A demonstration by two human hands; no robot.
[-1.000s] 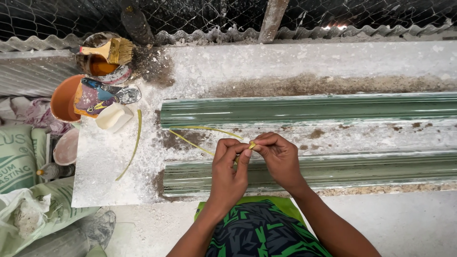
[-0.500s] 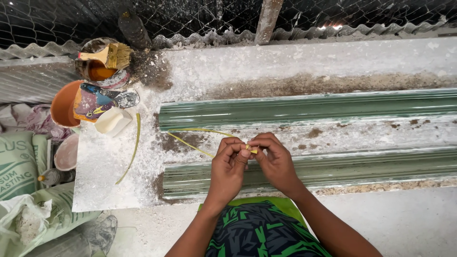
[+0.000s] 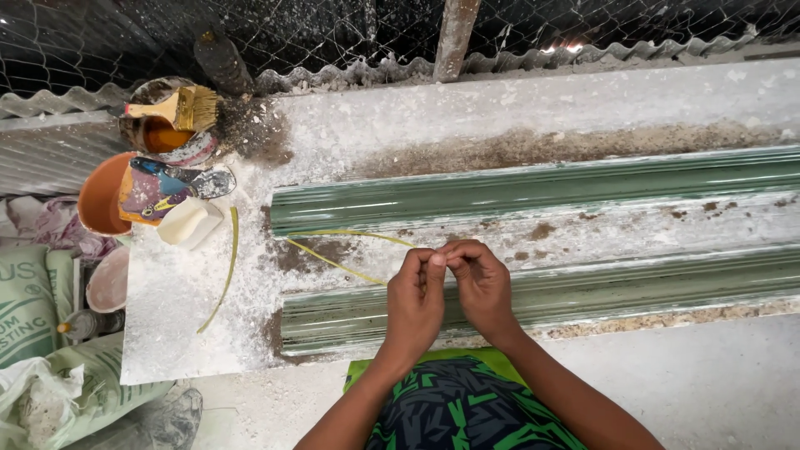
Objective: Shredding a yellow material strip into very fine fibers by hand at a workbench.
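My left hand [image 3: 414, 302] and my right hand [image 3: 481, 284] meet fingertip to fingertip over the dusty white workbench [image 3: 192, 308]. Both pinch the end of a thin yellow-green strip [image 3: 333, 261], which loops out to the left across the bench. Two long green glossy moulds lie side by side under my hands: the far mould [image 3: 533, 187] and the near mould [image 3: 633, 287]. The pinched end of the strip is hidden between my fingers.
At the bench's left end stand a tin with a yellow brush [image 3: 171, 108], an orange bowl [image 3: 100, 196] with painted tools and a white block [image 3: 190, 221]. Another yellow strip [image 3: 223, 275] lies on the bench. Sacks [image 3: 33, 308] sit lower left. Wire mesh [image 3: 333, 33] runs behind.
My hands have closed together more tightly on the strip's end, hiding the small yellowish piece seen between the fingers before. The strip loop stays in place.
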